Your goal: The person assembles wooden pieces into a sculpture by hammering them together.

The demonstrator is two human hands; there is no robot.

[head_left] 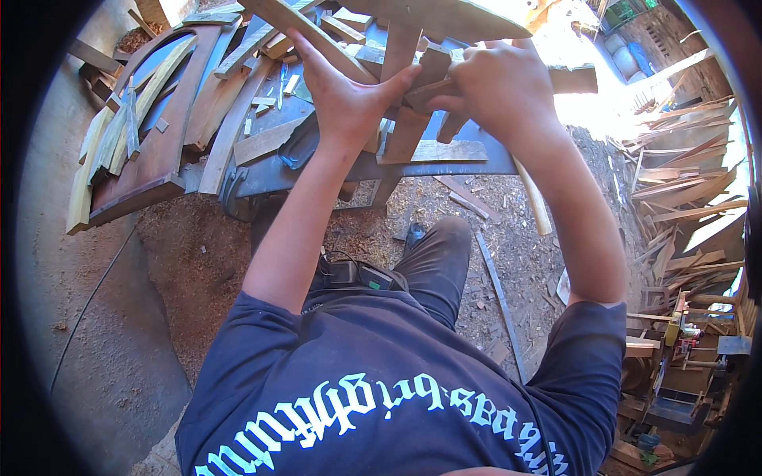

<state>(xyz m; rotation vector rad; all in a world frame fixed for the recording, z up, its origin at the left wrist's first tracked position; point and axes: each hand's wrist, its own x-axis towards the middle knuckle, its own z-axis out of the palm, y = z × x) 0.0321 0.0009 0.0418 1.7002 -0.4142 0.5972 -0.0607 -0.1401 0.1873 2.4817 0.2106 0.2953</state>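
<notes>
**Uneven hold on a wooden assembly (399, 51) above loose timber**

Nearest my remote view lies the dark shirt (357, 333); beyond it, two bare forearms (294, 210) reach forward. The left hand (349, 95) has its grip spread apart, the thumb at the assembly's upright and the fingers splayed beside a strip of wood (329, 44). The right hand (506, 87) has its grip curled and, as far as I can see, clamped on the assembly's crosspiece. The assembly stands between the hands, over the tabletop (502, 159), among offcuts (270, 141). I judge rotation the chief hazard: with the left side merely braced, a push from the right could swing the upright round. Offcuts shifting underneath could tip it, and rough edges could drive splinters into bare skin. Farther off, I see stacked slats (690, 182) at right.
</notes>
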